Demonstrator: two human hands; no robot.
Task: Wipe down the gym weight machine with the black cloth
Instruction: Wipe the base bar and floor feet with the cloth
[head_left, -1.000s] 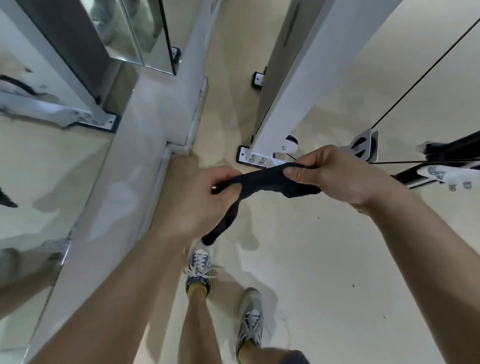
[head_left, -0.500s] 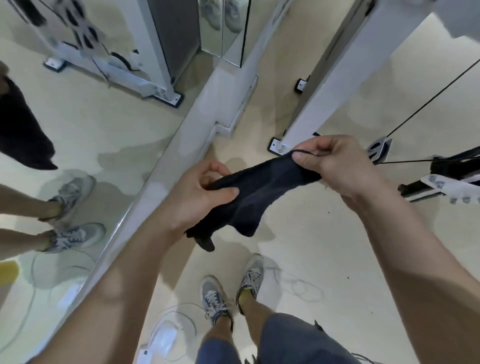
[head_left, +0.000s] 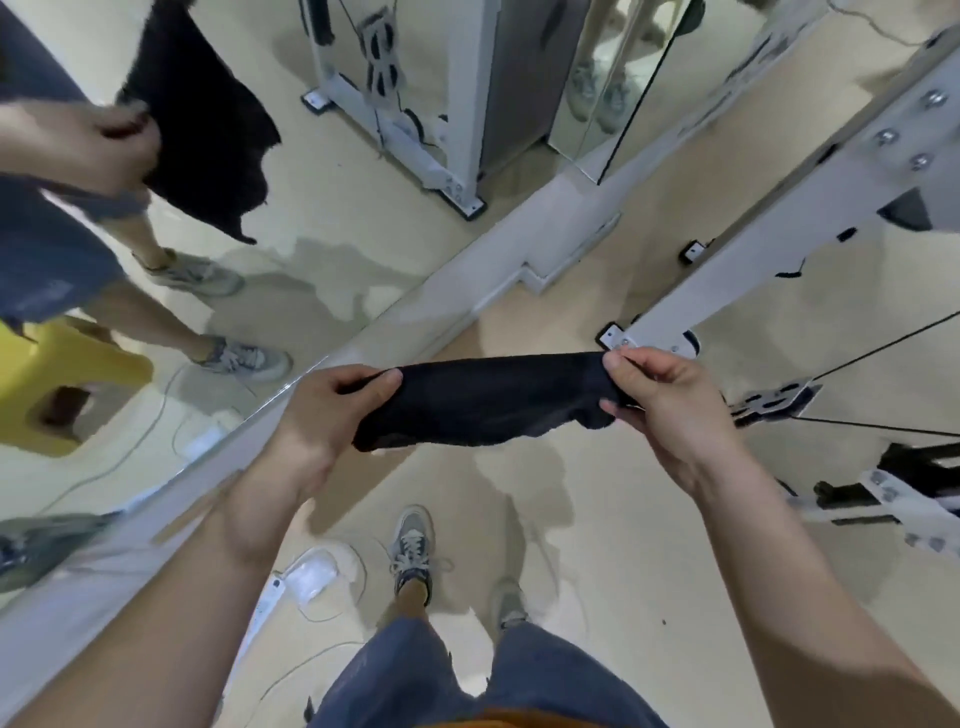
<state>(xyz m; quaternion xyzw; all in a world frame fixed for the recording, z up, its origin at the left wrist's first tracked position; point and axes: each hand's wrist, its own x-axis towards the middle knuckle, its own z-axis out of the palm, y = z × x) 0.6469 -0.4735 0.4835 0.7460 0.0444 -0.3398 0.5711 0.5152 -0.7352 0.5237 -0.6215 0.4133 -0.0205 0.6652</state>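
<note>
A black cloth (head_left: 488, 400) is stretched out flat between my two hands at waist height above the beige floor. My left hand (head_left: 332, 410) pinches its left end and my right hand (head_left: 665, 400) pinches its right end. The white frame of the gym weight machine (head_left: 769, 228) slants up at the right, its bolted foot just beyond my right hand. Black cables and a pulley plate (head_left: 774, 400) of the machine lie to the right of my right hand. Neither hand touches the machine.
A mirror wall (head_left: 218, 270) fills the left side and reflects me, the cloth and the machine. A white base ledge (head_left: 447, 306) runs diagonally along its foot. A white power strip with a cord (head_left: 306, 577) lies on the floor near my feet.
The cloth was bunched and hanging from my hands; now it is pulled out wide and flat between them. My view has shifted back and left, showing more of the mirror.
</note>
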